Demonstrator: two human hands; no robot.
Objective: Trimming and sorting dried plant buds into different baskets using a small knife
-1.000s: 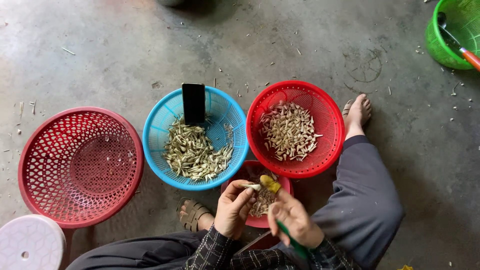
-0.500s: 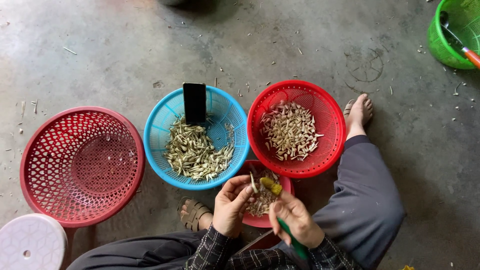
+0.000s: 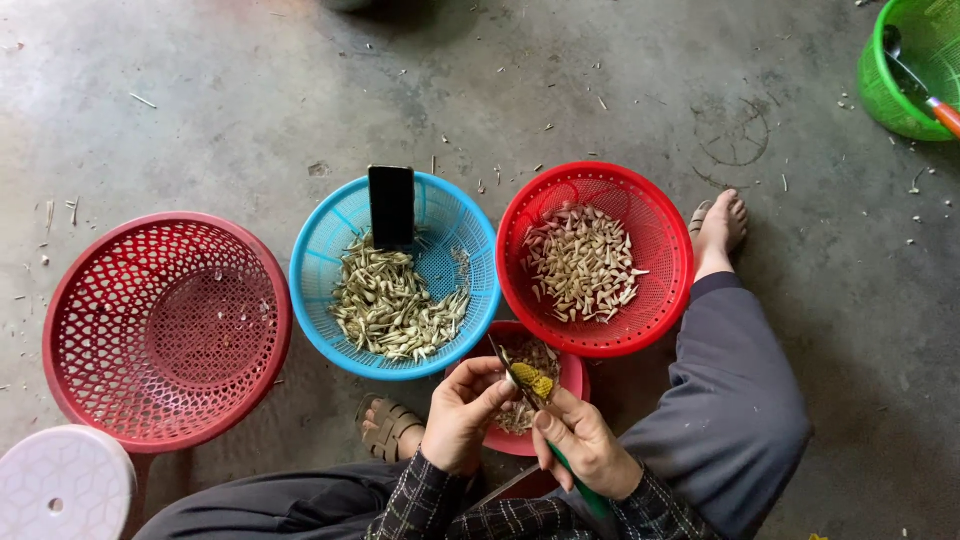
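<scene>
We pinch a small yellow bud (image 3: 533,381) in our left hand (image 3: 462,412), fingers clamped, just above the small red bowl (image 3: 572,372) so trimmings fall in. Our right hand (image 3: 583,443) closes around a green-handled knife (image 3: 560,462), its blade touching the bud beside our left fingertips.

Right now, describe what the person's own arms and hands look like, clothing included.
Both the left hand and right hand are bare, no gloves, and no rings or watch can be made out. Both forearms wear long dark sleeves in a fine light-lined check pattern, reaching the wrists.
</scene>
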